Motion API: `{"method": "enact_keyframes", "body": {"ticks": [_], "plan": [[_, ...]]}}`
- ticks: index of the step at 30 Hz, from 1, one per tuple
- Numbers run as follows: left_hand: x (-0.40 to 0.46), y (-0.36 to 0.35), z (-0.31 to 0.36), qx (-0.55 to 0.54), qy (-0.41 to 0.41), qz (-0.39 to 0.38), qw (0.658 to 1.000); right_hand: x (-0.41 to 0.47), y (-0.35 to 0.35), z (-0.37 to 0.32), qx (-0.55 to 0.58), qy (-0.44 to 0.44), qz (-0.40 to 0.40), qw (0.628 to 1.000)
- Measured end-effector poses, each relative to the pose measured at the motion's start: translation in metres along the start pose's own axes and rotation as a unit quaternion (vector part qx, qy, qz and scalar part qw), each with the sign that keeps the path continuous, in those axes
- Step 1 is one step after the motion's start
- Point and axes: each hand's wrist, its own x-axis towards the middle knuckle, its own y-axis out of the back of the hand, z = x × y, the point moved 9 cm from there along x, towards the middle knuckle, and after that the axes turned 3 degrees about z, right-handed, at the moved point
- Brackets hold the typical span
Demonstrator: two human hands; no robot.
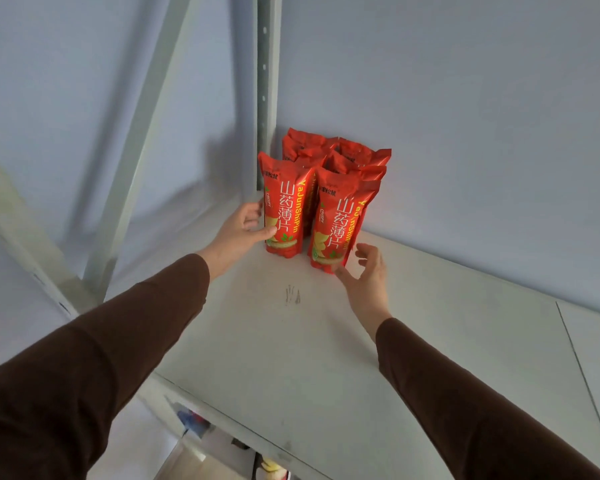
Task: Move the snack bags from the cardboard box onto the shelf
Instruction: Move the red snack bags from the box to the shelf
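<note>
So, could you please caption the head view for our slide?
Left hand grips a front snack bag upright on the shelf; open right hand beside its neighbour.

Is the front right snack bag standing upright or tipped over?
Roughly upright, leaning slightly: the front right snack bag stands on its bottom edge on the shelf, printed face forward.

I read print only on the two front snack bags. The left front bag (282,211) carries large pale characters down its face — 山药薄片 — with "YaJunShiPin" in yellow running vertically along their right side and a small "CRISPY" near its left edge. The right front bag (338,223) bears the same 山药薄片, the same yellow "YaJunShiPin", partly curving out of sight, and "CRISPY" again. A small dark logo strip tops each bag — too blurred for me to read.
</note>
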Motion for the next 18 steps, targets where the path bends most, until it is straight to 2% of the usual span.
{"method": "enact_keyframes", "body": {"ticks": [5, 10, 18], "plan": [[-0.069, 0.001, -0.001, 0.129, -0.035, 0.079, 0.988, -0.036, 0.015, -0.018, -0.088, 0.100, -0.066, 0.989], [-0.176, -0.009, 0.003, 0.280, -0.059, 0.121, 0.950, -0.102, 0.016, -0.034, -0.158, 0.211, -0.199, 0.944], [-0.392, -0.014, -0.018, 0.298, 0.066, 0.215, 0.928, -0.267, 0.030, -0.040, -0.153, 0.356, -0.317, 0.866]]}}
